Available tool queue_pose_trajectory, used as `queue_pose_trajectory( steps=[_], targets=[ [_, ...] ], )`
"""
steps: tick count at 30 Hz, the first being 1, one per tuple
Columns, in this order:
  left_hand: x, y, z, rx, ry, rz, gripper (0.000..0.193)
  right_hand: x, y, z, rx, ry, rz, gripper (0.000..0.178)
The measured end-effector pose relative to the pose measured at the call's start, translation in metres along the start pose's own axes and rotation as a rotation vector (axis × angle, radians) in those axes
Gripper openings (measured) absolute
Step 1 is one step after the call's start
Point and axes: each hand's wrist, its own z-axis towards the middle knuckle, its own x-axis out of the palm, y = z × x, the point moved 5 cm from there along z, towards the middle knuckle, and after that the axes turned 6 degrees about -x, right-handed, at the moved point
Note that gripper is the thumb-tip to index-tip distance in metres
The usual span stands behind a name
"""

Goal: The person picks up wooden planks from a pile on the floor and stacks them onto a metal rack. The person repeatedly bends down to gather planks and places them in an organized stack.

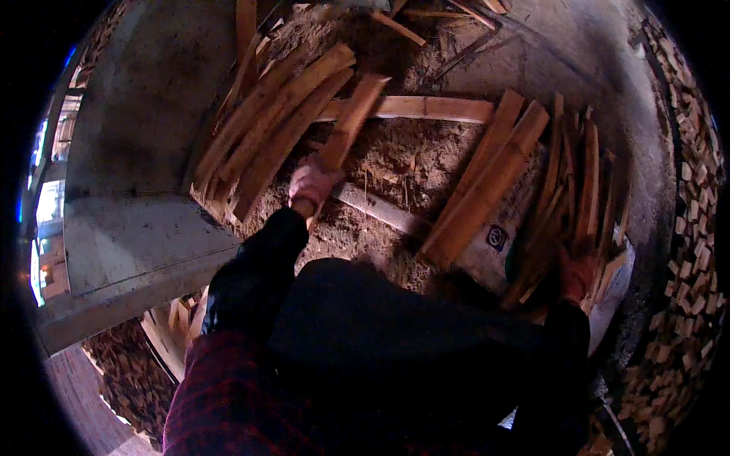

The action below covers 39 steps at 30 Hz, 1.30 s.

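Note:
My left hand (313, 182) is closed around the near end of a wooden slat (353, 120), which tilts away to the upper right. Beside it on the left lies a stack of similar slats (283, 106). At the right, my right hand (578, 272) is closed on the near part of a narrow slat (588, 178) within a loose bundle of thin wood; its fingertips are dim and partly hidden. Two broad slats (487, 186) lie side by side between my hands. Under the left slat's far end, a crosswise board (430, 108) rests on the debris.
Wood chips and sawdust (388, 171) cover the ground before me, with a pale strip (384, 209) across them. A grey metal panel (144, 235) stands at the left. A pale printed sack (490, 251) lies beneath the right-hand wood. Stacked cut wood (692, 228) lines the far right.

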Motion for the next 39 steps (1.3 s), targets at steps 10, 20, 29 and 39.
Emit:
queue_pose_trajectory(
  steps=[10, 20, 29, 39],
  targets=[
    [-0.008, -0.18, -0.053, 0.358, 0.32, -0.494, 0.069, -0.031, 0.02, -0.005, 0.049, -0.038, 0.348, 0.084],
    [0.041, -0.214, -0.012, 0.661, 0.131, -0.168, 0.091, -0.065, 0.066, -0.004, 0.202, 0.003, 0.292, 0.065],
    [0.037, -0.125, 0.133, 0.383, -0.086, 0.566, 0.093, -0.059, 0.067, -0.009, 0.24, 0.069, 0.348, 0.087],
    [0.0, -0.195, 0.091, 0.57, 0.407, -0.041, 0.056, -0.064, 0.077, -0.015, 0.231, -0.051, 0.254, 0.086]
  ],
)
